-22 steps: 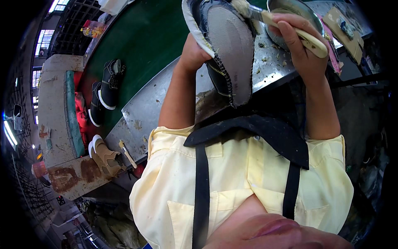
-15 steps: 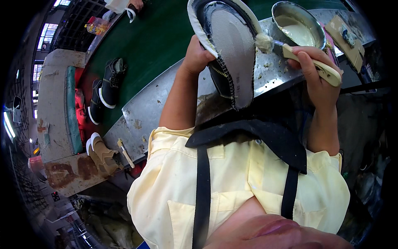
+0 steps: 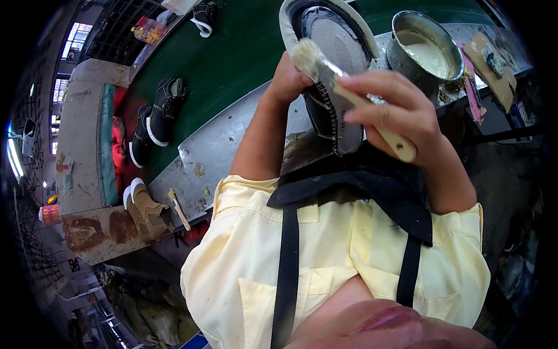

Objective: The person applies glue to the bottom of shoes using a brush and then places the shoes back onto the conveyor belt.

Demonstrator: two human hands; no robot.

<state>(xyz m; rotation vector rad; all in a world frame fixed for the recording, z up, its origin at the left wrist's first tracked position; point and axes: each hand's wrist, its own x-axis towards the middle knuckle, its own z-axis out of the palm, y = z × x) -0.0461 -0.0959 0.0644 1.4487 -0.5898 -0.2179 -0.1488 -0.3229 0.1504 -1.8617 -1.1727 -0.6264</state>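
My left hand is closed round the side of a black shoe. The shoe's underside faces me, with a grey stitched bottom and a pale rim around its forefoot. In my right hand is a paintbrush with a cream handle. Its pale, whitish bristles lie over the left edge of the shoe's underside, close to my left fingers; whether they touch it I cannot tell. A metal pot of creamy white liquid stands to the right of the shoe.
A metal ledge runs along a green belt. Black shoes with white toes rest on the belt. To the left are tan boots and another brush. Smeared cardboard lies beyond the pot, and a plastic jar stands far left.
My right hand has brought the brush leftward, from the shoe's right side near the pot across to its left edge. My left hand keeps its hold. Another person's hand at the far left has left the view.
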